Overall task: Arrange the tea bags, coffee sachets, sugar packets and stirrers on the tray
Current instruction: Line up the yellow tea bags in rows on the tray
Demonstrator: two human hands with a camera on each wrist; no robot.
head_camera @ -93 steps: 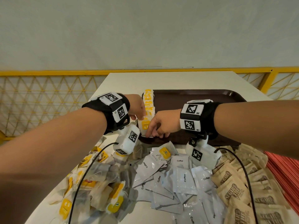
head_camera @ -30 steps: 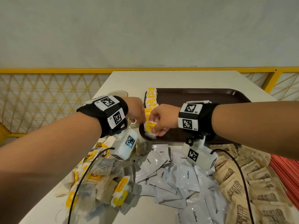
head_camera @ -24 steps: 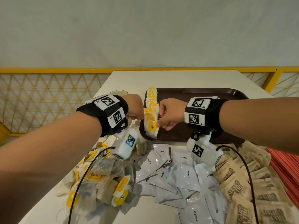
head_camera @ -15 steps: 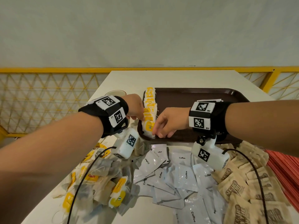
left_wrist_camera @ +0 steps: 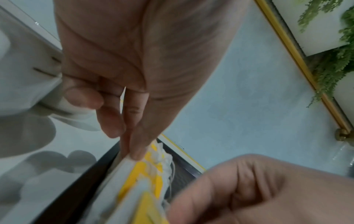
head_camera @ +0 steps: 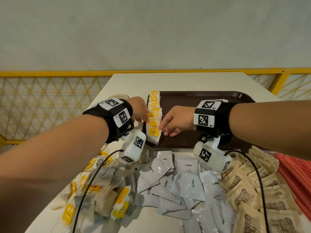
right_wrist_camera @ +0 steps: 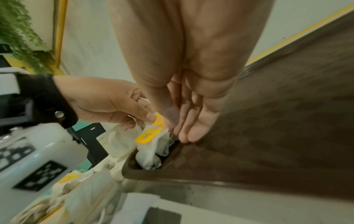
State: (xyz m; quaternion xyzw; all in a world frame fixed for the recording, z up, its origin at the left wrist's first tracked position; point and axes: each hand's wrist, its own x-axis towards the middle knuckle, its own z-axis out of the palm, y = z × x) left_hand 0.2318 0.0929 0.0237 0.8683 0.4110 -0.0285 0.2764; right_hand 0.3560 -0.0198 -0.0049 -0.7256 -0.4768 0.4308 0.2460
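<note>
The right hand (head_camera: 175, 121) has dropped back to the tray (head_camera: 210, 98), fingers straight against the tea bag row (head_camera: 154, 118) along its left edge. The right wrist view shows the left hand (right_wrist_camera: 107, 100) pinching a tag.

Lighting: even, soft, indoor; your head view is bright and sharp, with the railing (head_camera: 50, 74) bowed by wide-angle distortion. Shadows: faint, blurred. Glare: sheen on coffee sachets (head_camera: 185, 184). Wrist views: dimmer, smeared; your near palms out of focus.
</note>
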